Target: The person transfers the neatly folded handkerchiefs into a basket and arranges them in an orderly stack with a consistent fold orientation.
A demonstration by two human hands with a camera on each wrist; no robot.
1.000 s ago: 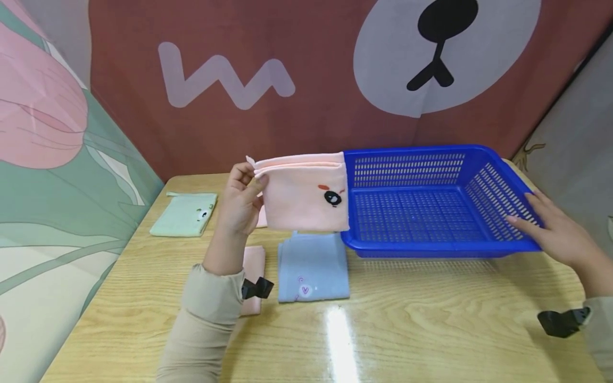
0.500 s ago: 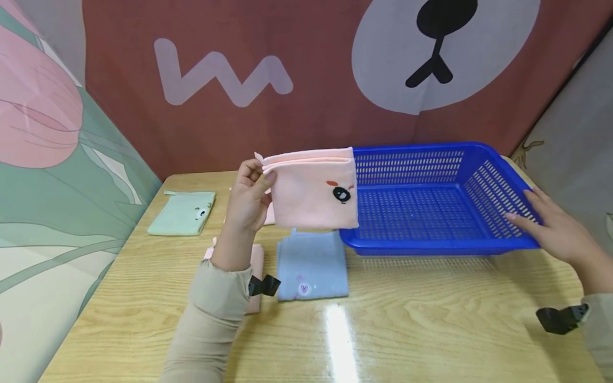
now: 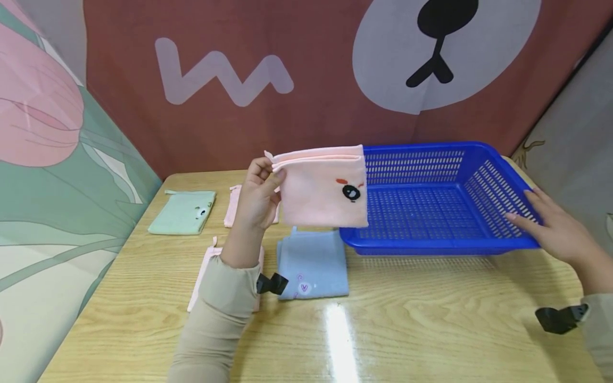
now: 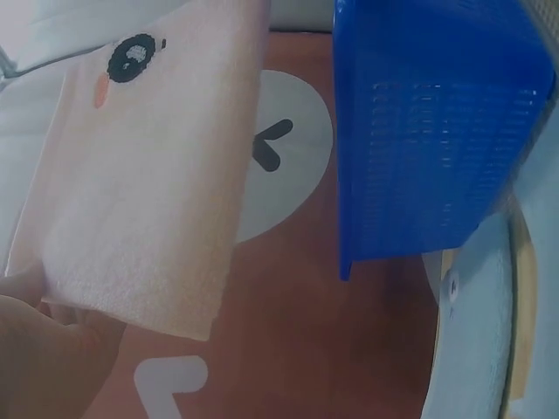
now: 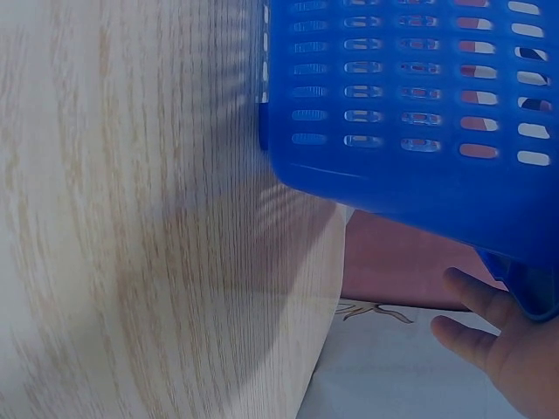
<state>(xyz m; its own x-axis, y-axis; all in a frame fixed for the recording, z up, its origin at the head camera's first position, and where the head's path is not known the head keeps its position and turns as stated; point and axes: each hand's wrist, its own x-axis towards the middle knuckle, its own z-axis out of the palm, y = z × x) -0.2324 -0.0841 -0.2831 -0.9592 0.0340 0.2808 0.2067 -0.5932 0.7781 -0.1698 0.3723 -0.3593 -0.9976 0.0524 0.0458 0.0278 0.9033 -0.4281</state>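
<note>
My left hand pinches a folded pink towel by its left edge, thumb in front. The towel hangs in the air, its embroidered dark eye facing me, and overlaps the left end of the blue plastic basket in the head view. In the left wrist view, the towel is apart from the basket. My right hand holds the basket's right rim, thumb over the inside. Under that rim, fingers show in the right wrist view. The basket floor looks bare.
On the wooden table lie a folded green towel, a pink towel partly behind my left hand, another pink towel under my forearm, and a folded blue towel. A printed curtain hangs behind.
My left hand has carried the pink towel to the right and slightly up, farther over the basket's left end. More of both pink towels on the table shows. My right hand stays on the rim.
</note>
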